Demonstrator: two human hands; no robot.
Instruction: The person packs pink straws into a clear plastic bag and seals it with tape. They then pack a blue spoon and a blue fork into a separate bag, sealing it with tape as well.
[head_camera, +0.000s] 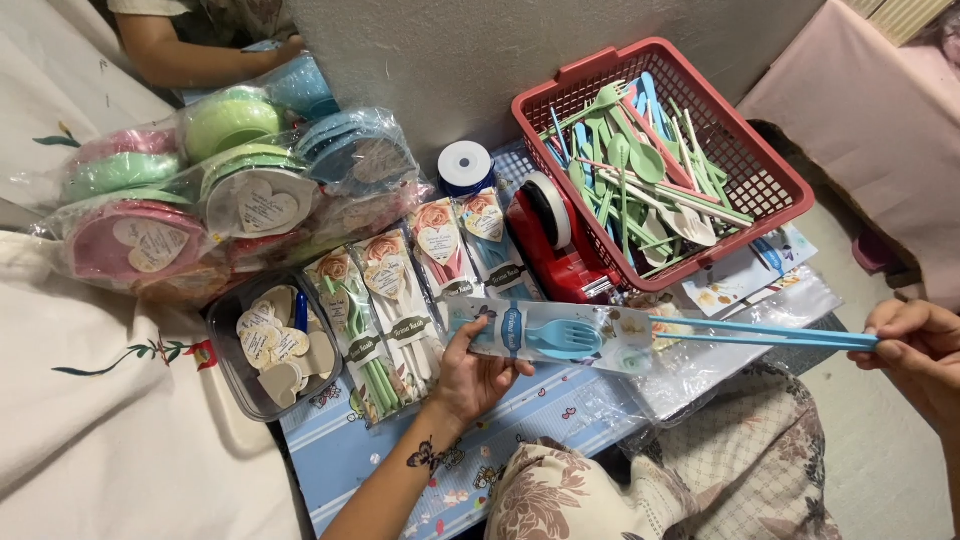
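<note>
Fingers of the left hand (478, 375) pinch the clear sleeve (545, 335) holding a blue fork (563, 340), just above the palm. Farther right, the right hand (915, 350) grips the ends of blue chopsticks (760, 333) entering that sleeve; beyond both hands sits a red basket (775, 180) of cutlery.

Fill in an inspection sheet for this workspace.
Surface: low blue patterned table, crowded.
Job's things: clear sleeve holding blue fork; blue chopsticks sticking out of it.
Clutter: red basket of loose cutlery, packed cutlery sets, wrapped bowls, tray of heart tags, red tape dispenser.
Grippers: left hand holds sleeve; right hand pinches chopstick ends.
Cables: nothing seen.
Surroundings: white embroidered cloth, another person's arm.
</note>
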